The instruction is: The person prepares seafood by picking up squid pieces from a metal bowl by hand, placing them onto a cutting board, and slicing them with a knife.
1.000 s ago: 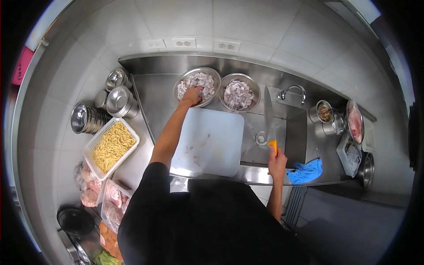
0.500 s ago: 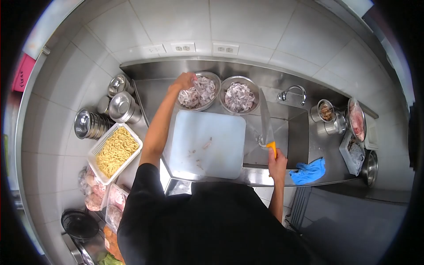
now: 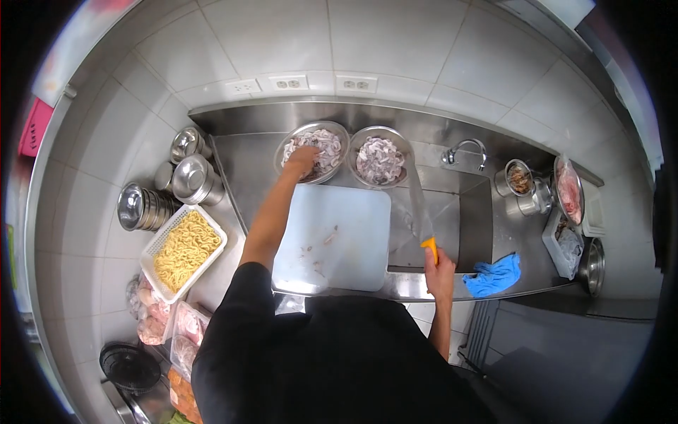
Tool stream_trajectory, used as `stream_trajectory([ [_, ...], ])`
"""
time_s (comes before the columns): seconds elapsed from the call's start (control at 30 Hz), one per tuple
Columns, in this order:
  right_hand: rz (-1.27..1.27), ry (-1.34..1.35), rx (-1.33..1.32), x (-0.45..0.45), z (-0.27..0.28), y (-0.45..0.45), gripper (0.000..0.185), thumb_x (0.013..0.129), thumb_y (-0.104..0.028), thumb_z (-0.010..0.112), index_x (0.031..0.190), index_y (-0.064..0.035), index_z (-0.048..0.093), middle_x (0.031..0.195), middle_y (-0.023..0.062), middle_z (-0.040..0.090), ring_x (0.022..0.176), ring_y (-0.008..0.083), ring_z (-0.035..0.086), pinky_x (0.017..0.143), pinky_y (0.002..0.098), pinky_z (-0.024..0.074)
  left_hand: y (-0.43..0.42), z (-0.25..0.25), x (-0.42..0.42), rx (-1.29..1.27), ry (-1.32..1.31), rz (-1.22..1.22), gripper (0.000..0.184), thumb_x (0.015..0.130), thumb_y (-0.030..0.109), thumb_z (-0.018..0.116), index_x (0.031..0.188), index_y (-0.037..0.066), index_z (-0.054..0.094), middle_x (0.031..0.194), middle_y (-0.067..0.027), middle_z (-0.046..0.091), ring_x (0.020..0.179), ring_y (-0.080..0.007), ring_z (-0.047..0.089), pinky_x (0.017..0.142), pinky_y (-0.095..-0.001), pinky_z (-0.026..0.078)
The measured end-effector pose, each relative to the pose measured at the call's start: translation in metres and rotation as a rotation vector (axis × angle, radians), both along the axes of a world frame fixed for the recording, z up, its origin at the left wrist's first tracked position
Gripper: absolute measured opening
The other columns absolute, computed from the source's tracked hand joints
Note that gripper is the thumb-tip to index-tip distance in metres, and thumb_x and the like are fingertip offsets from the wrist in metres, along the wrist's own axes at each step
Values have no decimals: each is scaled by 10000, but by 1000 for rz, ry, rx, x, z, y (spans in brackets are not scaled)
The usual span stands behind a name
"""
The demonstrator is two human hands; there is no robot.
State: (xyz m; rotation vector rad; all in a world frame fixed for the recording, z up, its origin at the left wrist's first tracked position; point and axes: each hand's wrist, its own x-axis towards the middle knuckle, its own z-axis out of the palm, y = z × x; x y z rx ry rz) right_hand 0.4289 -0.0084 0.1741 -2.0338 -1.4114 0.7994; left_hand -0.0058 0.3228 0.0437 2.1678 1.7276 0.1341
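My left hand (image 3: 302, 161) reaches into the left steel bowl (image 3: 280, 157), its fingers down among cut pieces of pale seafood (image 3: 325, 145) and hidden there. Beside it stands a second steel bowl (image 3: 400, 139) of similar pieces (image 3: 380, 160). My right hand (image 3: 440, 270) is wrapped round the yellow handle (image 3: 430, 245) of a large knife, whose blade (image 3: 419, 205) points up over the sink (image 3: 441, 221). A white cutting board (image 3: 337, 244) with a few small scraps on it lies below the bowls.
To the left are stacked steel bowls (image 3: 194, 179), a white basket of yellow noodles (image 3: 187, 251) and packs of raw meat (image 3: 187, 328). On the right are a faucet (image 3: 466, 152), a blue cloth (image 3: 493, 275), steel containers (image 3: 519, 178) and a plate of meat (image 3: 567, 189).
My left hand has gone from the bowl's centre to its upper left edge and back down into the pieces. The knife has shifted slightly left, its blade tilting toward the right bowl.
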Motion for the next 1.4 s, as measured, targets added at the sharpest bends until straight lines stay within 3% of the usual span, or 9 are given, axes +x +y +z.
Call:
stream_trajectory([
  [0.1,17,18,2,-4,10,0,429,1031,-401,582,960,16,650,705,245,639,678,438,665,641,498,487,7,38,-15,53,4,-78,324,855,117,709,1177,109,750,1156,-206,727,1115,-372,686,961,-445,550],
  [0.23,26,55,-31,-3,3,3,430,1029,-403,585,956,16,651,714,245,643,687,446,665,645,502,490,12,91,-35,-161,-238,0,309,844,157,778,1135,56,753,1042,-232,740,986,-390,717,856,-440,572],
  [0.6,54,58,18,-4,10,11,401,1027,-386,582,1006,6,663,733,244,656,726,449,668,684,522,488,4,206,-23,228,-85,-103,270,921,225,710,1078,5,701,970,-238,732,952,-418,701,835,-486,538],
  [0.7,59,21,177,-2,2,9,447,1034,-397,591,828,-1,600,581,81,578,509,185,566,516,387,442,-6,248,-12,233,-183,-68,266,953,231,697,1098,9,679,983,-213,732,956,-377,703,863,-446,536],
  [0.8,54,25,187,0,3,6,448,1036,-394,590,815,-5,594,575,77,570,507,180,567,509,379,435,-29,297,3,298,-255,-48,248,974,215,697,1108,8,666,980,-167,735,953,-304,706,879,-406,536],
  [0.9,42,74,63,-3,27,3,386,1029,-360,590,936,12,638,685,216,623,652,417,643,631,487,470,-53,329,11,328,-401,-77,239,965,190,712,1113,10,659,957,-148,736,900,-264,707,834,-393,546],
  [0.93,51,77,87,-2,30,2,384,1029,-356,591,926,12,631,682,215,619,643,411,641,622,484,467,-62,335,12,320,-468,-90,240,959,183,718,1115,12,656,949,-146,735,876,-257,707,813,-391,551],
  [1.1,107,46,140,2,35,1,383,1032,-343,596,889,13,604,652,202,591,581,373,611,579,455,454,-116,355,20,300,-708,-92,151,946,57,682,1080,17,622,1039,-70,729,1048,-193,702,981,-367,543],
  [1.4,221,54,32,-7,46,-8,376,1030,-361,606,940,3,644,618,145,572,549,247,588,581,408,463,-200,252,46,268,-674,-22,256,806,68,766,1008,47,611,904,-124,711,863,-217,692,863,-372,569],
])
